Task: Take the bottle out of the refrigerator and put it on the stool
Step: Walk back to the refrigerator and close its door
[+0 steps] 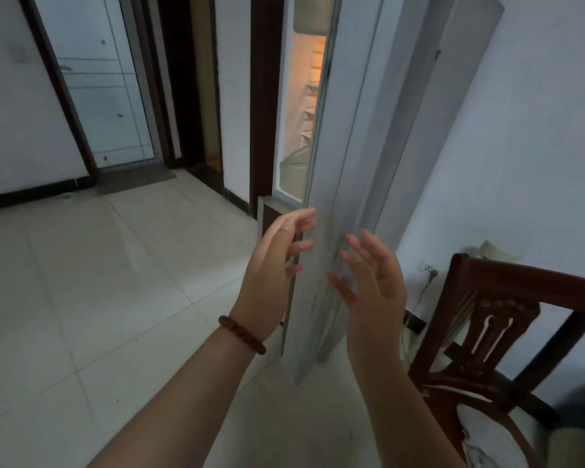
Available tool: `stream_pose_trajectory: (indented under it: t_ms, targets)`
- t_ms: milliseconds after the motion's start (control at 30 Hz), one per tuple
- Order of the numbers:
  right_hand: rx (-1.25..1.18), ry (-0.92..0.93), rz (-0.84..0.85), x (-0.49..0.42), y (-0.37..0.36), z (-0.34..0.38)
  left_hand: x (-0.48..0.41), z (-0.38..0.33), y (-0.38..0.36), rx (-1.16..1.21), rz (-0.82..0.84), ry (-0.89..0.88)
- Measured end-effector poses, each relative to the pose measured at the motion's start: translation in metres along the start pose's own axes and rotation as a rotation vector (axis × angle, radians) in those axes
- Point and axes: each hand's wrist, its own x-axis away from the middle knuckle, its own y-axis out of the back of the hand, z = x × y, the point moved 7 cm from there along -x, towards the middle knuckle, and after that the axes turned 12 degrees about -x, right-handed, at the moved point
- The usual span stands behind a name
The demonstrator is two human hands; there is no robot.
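Note:
The tall grey refrigerator point(416, 136) stands against the right wall. Its door point(328, 170) is ajar and seen edge-on, with a lit orange interior point(309, 106) and white shelves showing through the gap. No bottle and no stool are in view. My left hand point(277, 261), with a red bead bracelet on the wrist, has its fingers spread and curled at the door's left edge. My right hand point(372, 282) is open, its fingertips close to or touching the door's front face. Neither hand holds anything.
A dark wooden chair point(507, 336) with a white cushion stands at the right, close to the refrigerator. A wall socket with a cable point(428, 269) is behind it. Pale floor tiles point(98, 298) stretch left toward a white door point(105, 82) and dark doorway.

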Motion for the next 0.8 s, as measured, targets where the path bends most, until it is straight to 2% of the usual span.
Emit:
stream_pose_trajectory:
  t_ms: [400, 800]
  targets:
    - [0.018, -0.052, 0.075, -0.030, -0.103, -0.073, -0.051, 0.029, 0.090, -0.007, 0.000, 0.030]
    - [-0.012, -0.085, 0.118, -0.133, -0.163, -0.143, -0.162, 0.074, 0.143, -0.055, -0.095, 0.082]
